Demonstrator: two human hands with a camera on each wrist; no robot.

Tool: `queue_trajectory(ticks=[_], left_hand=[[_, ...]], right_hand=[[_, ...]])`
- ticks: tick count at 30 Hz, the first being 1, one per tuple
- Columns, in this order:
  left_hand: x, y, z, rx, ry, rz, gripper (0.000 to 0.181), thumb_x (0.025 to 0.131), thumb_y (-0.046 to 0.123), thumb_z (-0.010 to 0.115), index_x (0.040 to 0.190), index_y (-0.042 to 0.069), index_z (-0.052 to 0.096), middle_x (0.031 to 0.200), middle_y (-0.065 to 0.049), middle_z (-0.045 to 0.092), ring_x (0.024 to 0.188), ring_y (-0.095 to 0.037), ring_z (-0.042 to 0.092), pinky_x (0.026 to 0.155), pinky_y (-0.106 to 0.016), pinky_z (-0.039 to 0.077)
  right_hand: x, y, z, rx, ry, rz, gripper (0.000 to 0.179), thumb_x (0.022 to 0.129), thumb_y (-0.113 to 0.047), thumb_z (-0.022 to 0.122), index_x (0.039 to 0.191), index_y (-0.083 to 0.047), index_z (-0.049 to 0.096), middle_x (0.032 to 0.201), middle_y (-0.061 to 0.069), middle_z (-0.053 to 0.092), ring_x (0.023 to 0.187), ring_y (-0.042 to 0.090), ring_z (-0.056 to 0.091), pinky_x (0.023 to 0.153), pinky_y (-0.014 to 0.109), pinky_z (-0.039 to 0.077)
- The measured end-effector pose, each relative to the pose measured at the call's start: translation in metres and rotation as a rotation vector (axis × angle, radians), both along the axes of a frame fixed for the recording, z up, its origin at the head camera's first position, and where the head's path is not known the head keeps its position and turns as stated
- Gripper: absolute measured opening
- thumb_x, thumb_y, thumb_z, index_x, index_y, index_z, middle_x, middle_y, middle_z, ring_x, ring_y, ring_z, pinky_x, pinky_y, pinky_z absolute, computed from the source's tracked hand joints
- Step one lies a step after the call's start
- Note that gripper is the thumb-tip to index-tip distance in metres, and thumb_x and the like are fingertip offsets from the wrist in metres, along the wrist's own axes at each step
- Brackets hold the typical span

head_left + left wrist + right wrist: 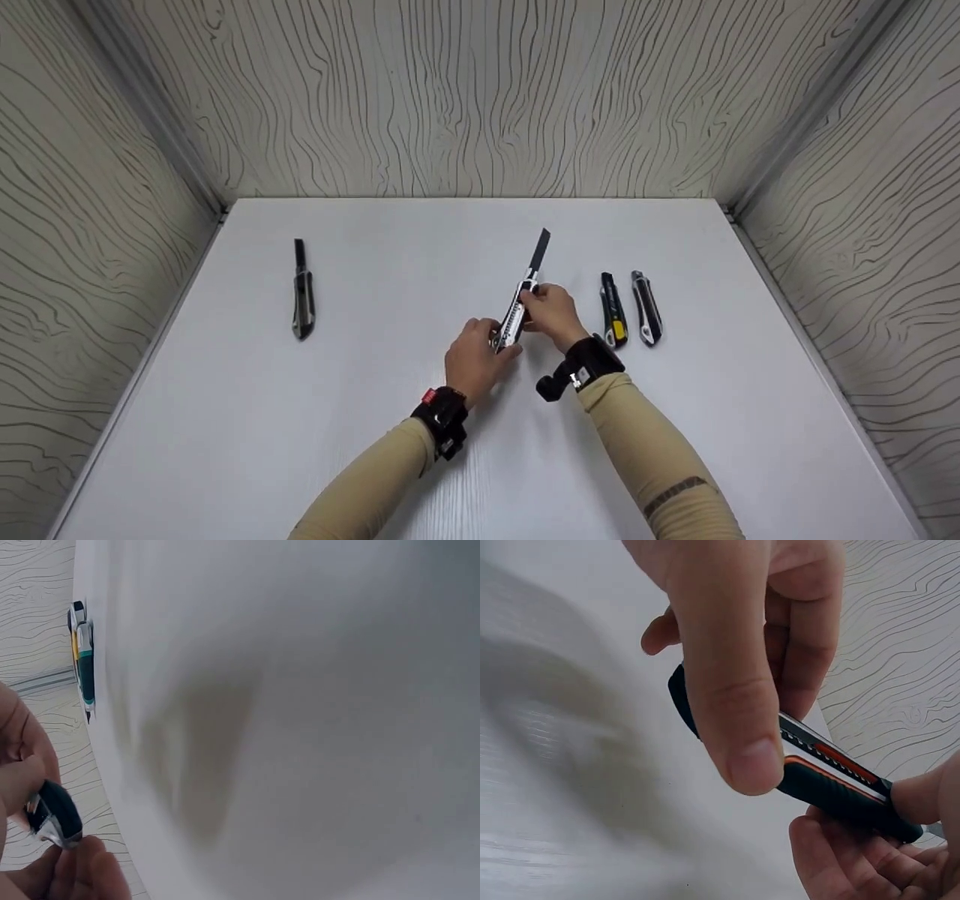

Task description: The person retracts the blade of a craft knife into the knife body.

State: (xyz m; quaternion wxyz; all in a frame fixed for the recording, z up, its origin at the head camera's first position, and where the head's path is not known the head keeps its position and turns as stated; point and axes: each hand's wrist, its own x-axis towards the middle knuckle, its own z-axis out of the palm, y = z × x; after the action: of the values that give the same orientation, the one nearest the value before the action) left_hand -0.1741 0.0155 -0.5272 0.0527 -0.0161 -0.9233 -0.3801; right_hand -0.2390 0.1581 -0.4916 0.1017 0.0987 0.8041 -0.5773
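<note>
Both hands hold one utility knife (513,319) over the middle of the white table, its long dark blade (539,249) extended and pointing away from me. My left hand (475,358) grips the rear end of the handle. Nearer the blade, my right hand (553,313) pinches the front of the handle between thumb and fingers. In the right wrist view the handle (840,799) is dark green with an orange inlay and a metal, toothed track. A thumb covers part of it there. The left wrist view shows only the dark tail of the knife (58,811) between fingers.
To the right lie a black and yellow utility knife (613,311) and a silver and dark one (647,309), side by side. Another utility knife (303,300) with its dark blade out lies far left. Patterned walls (450,97) enclose the table (360,420) at back and sides.
</note>
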Motion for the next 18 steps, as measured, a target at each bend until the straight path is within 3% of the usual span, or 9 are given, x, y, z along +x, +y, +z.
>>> queue_trajectory(ticks=[3,6,10,13,18], left_hand=[[-0.001,-0.003,-0.001,0.093,-0.078,-0.06,0.044,0.081,0.044,0.076,0.111,0.015,0.065,0.095,0.002,0.063,0.073,-0.01,0.054,0.062,-0.024,0.041],[-0.004,-0.007,-0.003,0.231,-0.166,-0.126,0.04,0.093,0.043,0.063,0.119,0.012,0.063,0.097,-0.001,0.068,0.077,-0.01,0.059,0.067,-0.025,0.047],[-0.009,-0.014,-0.006,0.412,-0.305,-0.186,0.035,0.103,0.034,0.046,0.116,0.007,0.065,0.088,-0.006,0.068,0.071,-0.016,0.063,0.06,-0.026,0.05],[-0.012,-0.017,-0.009,0.504,-0.389,-0.229,0.032,0.104,0.026,0.044,0.111,0.004,0.066,0.085,-0.013,0.067,0.065,-0.021,0.064,0.052,-0.027,0.049],[-0.014,-0.019,-0.013,0.585,-0.444,-0.31,0.031,0.103,0.016,0.046,0.124,-0.001,0.061,0.094,-0.023,0.069,0.071,-0.026,0.068,0.059,-0.032,0.056]], right_hand=[[-0.001,0.001,-0.002,-0.021,-0.003,0.009,0.032,0.101,-0.019,0.051,0.121,0.005,0.057,0.107,0.019,0.069,0.078,0.016,0.066,0.071,0.029,0.06],[-0.003,0.004,-0.004,-0.042,-0.012,0.029,0.032,0.102,-0.018,0.05,0.123,0.005,0.056,0.106,0.018,0.068,0.078,0.016,0.065,0.072,0.031,0.06],[-0.003,0.007,-0.004,-0.066,-0.03,0.057,0.034,0.102,-0.018,0.049,0.127,0.004,0.053,0.108,0.017,0.067,0.083,0.017,0.064,0.075,0.032,0.06],[-0.003,0.006,-0.005,-0.073,-0.035,0.063,0.034,0.102,-0.018,0.048,0.129,0.003,0.052,0.109,0.016,0.066,0.084,0.017,0.064,0.076,0.032,0.06],[-0.004,0.004,-0.008,-0.058,-0.03,0.066,0.032,0.102,-0.02,0.05,0.126,0.001,0.053,0.105,0.012,0.067,0.082,0.015,0.063,0.073,0.03,0.059]])
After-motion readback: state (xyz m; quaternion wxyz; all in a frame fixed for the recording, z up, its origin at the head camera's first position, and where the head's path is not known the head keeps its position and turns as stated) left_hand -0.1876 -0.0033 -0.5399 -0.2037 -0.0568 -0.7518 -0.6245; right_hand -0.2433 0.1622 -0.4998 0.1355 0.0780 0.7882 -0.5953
